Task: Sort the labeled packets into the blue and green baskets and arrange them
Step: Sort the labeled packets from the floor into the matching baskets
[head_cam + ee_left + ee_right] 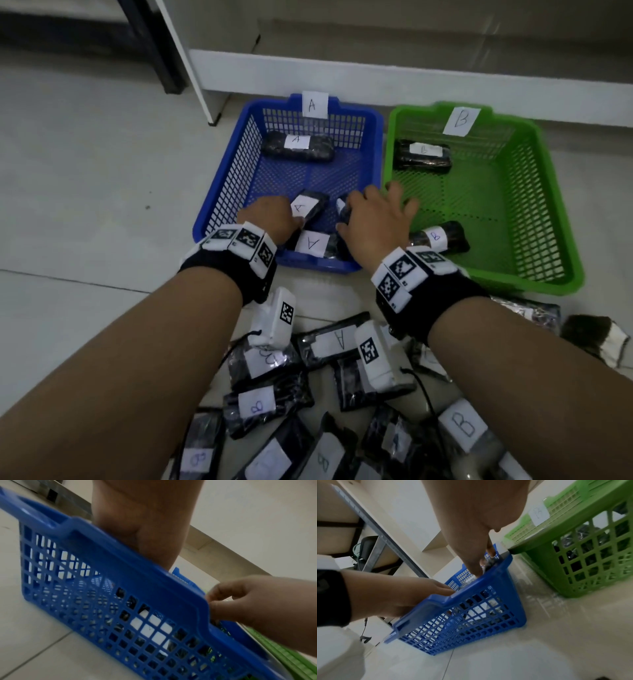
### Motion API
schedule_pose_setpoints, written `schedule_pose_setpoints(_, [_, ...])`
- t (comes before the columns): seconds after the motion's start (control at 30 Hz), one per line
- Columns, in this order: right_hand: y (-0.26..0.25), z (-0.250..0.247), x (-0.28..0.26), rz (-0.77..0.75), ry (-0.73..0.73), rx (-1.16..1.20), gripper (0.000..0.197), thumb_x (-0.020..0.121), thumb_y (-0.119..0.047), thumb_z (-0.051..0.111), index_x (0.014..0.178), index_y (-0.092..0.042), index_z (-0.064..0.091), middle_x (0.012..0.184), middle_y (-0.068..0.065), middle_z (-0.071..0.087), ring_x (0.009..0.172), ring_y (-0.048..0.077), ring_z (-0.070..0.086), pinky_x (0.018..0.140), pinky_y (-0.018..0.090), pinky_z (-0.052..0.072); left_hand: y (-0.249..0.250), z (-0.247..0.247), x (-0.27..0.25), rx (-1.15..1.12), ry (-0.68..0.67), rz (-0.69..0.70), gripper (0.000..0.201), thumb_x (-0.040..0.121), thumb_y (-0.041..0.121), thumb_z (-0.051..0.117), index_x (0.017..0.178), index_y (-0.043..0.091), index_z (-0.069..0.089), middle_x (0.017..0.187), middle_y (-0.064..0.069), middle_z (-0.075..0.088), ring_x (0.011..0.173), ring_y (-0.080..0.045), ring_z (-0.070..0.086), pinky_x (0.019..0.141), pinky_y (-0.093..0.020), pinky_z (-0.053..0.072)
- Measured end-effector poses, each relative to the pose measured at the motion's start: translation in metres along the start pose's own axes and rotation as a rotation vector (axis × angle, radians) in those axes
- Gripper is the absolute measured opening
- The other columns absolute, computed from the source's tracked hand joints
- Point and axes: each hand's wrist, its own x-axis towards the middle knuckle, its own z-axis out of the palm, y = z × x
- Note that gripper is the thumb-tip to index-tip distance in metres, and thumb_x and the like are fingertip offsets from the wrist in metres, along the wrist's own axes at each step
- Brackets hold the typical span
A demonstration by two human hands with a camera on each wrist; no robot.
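The blue basket [219, 192], tagged with a white "A" card [314, 105] on its far rim, sits on the tiled floor [85, 171] just left of the green basket [534, 192], which carries a "B" card [460, 121]. Inside the blue one, an "A" packet [297, 146] lies at the far end, and three more crowd the near end: one [307, 207] tilted under the left hand [272, 217], whose fingers curl down onto it, one [313, 244] flat against the near wall, and a dark packet [343, 210] pinched between the thumb and curled fingers of the right hand [371, 222]. The right hand's outer fingers spread over the rim toward the green basket. The green basket holds two "B" packets: one [423, 156] at the far left corner, another [440, 237] near the front wall. Nearer the person, a loose heap of packets [274, 404] marked A and B lies on the floor, with both wrists above it.
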Motion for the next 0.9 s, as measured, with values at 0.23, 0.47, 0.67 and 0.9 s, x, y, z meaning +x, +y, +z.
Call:
schedule_pose_setpoints(0.23, [-0.001,-0.009,-0.004,-0.063,-0.101,0.025,0.038,0.092,-0.046,0.044,0.117,-0.02,0.058,0.131,0.001,0.047,0.137,0.031,0.015,0.106,0.055,0.013,-0.016,-0.012,-0.031,-0.095,0.154,0.233,0.038,0.094,0.043,0.047,0.127,0.027,0.053,0.123,0.002,0.061,0.117,-0.022,0.053,0.105,-0.047,0.024])
schedule_pose_setpoints(0.47, [0.008,-0.015,-0.053,-0.59,0.329,0.019,0.023,0.085,-0.023,0.045,0.093,-0.01,0.062,0.086,0.007,0.06,0.083,0.028,0.052,0.072,0.037,0.04,-0.047,-0.006,-0.098,0.277,0.567,0.742,0.04,0.089,0.043,0.046,0.117,0.015,0.053,0.112,-0.009,0.057,0.102,-0.026,0.05,0.086,-0.038,0.033])
schedule_pose_setpoints(0.67, [0.006,0.014,-0.102,-0.841,-0.045,-0.041,0.021,0.084,-0.024,0.039,0.084,-0.012,0.057,0.072,0.005,0.058,0.069,0.025,0.056,0.049,0.033,0.041,-0.056,0.048,-0.146,0.267,0.134,0.903,0.036,0.088,0.038,0.048,0.115,0.013,0.05,0.111,-0.01,0.054,0.089,-0.025,0.058,0.071,-0.036,0.053])
schedule_pose_setpoints(0.9, [0.015,0.054,-0.118,-0.48,-0.53,-0.23,0.064,0.092,-0.044,0.049,0.144,-0.017,0.024,0.143,0.008,0.031,0.125,0.032,0.034,0.101,0.043,0.032,-0.059,0.066,-0.159,0.217,-0.261,0.359,0.075,0.086,0.055,0.054,0.144,0.015,0.026,0.139,-0.009,0.036,0.128,-0.029,0.035,0.101,-0.045,0.037])
